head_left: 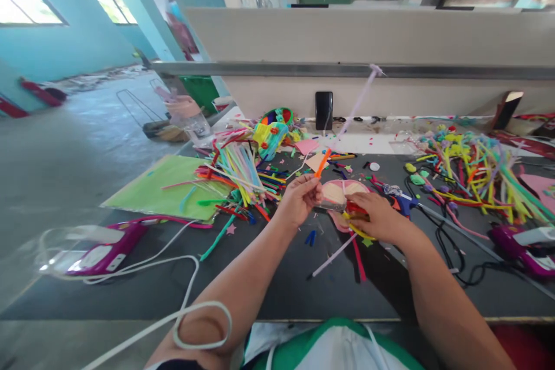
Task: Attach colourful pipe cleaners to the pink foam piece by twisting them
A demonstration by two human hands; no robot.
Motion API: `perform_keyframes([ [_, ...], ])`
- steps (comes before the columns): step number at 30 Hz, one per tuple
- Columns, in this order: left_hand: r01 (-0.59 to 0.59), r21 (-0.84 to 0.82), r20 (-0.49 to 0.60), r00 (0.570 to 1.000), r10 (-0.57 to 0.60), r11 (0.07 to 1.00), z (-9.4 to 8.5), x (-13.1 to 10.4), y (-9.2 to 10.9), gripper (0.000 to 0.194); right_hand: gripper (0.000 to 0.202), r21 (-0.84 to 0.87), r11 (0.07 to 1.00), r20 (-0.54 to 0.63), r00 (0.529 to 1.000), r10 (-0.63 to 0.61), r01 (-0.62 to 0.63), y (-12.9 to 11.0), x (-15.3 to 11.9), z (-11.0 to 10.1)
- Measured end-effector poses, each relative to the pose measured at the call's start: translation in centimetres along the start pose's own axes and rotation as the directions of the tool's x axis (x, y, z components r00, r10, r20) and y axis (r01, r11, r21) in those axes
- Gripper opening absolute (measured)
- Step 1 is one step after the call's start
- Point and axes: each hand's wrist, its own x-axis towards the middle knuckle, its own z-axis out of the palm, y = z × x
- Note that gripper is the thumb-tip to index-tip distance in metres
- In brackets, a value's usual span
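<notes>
My left hand [301, 199] pinches a short orange pipe cleaner [322, 164], which points up and away. My right hand [375, 217] is lower on the table, with fingers curled over a red and yellow item [356, 221]. My fingers partly cover that item and its kind is unclear. Just beyond the right hand lies a pink-edged piece with pale rounded shapes [336, 193]. Close by are a red pipe cleaner [358, 260], a pale lilac stick [333, 255] and two small blue pieces [310, 237]. A blue glue gun [405, 204] rests right of the right hand.
Bundled pipe cleaners [240, 170] lie left, beside a green sheet [151, 185]; more are heaped right [472, 167]. A phone [324, 110] leans against the back board. Purple power strips [108, 251] with trailing cables sit at both sides. A lilac strand [358, 104] hangs from the rail.
</notes>
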Motion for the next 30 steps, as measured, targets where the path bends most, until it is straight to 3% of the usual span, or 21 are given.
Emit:
perform_keyframes([
  [2,0.032,0.057,0.045,0.998,-0.034,0.998,0.7,-0.6,-1.1,0.024,0.041,0.364,0.929,-0.169,0.976,0.139,-0.069,-0.7,0.3,-0.3],
  [3,0.04,0.09,0.061,0.997,-0.046,0.995,1.1,-0.9,-1.7,0.024,0.04,0.564,0.822,-0.205,0.951,0.233,-0.08,-1.1,0.5,-0.4],
  [5,0.057,0.162,0.08,0.994,-0.071,0.985,1.9,-1.5,-2.7,0.025,0.041,0.829,0.557,-0.165,0.934,0.317,-0.042,-1.8,0.8,-0.1],
  [8,0.093,0.252,0.088,0.989,-0.119,0.963,2.7,-2.2,-4.0,0.027,0.029,0.965,0.262,-0.109,0.906,0.408,-0.001,-2.3,0.8,0.4],
  [10,0.123,0.289,0.109,0.981,-0.16,0.949,3.0,-2.5,-4.5,0.029,0.024,0.984,0.178,-0.104,0.891,0.442,0.026,-2.3,0.6,0.7],
  [14,0.212,0.288,0.195,0.942,-0.274,0.934,2.8,-2.5,-4.3,0.033,0.024,0.98,0.198,-0.112,0.869,0.482,0.017,-1.7,0.4,0.5],
  [18,0.231,0.28,0.178,0.941,-0.286,0.932,2.7,-2.3,-3.8,0.033,0.025,0.971,0.236,-0.074,0.872,0.485,-0.049,-1.4,0.3,0.4],
  [23,0.251,0.329,0.23,0.914,-0.335,0.911,2.7,-2.5,-4.0,0.032,0.027,0.946,0.298,-0.027,0.887,0.461,-0.126,-1.5,0.2,0.9],
  [30,0.221,0.461,0.187,0.922,-0.338,0.859,2.6,-2.5,-4.0,0.03,0.028,0.905,0.387,-0.022,0.889,0.458,-0.177,-1.2,0.2,1.2],
])
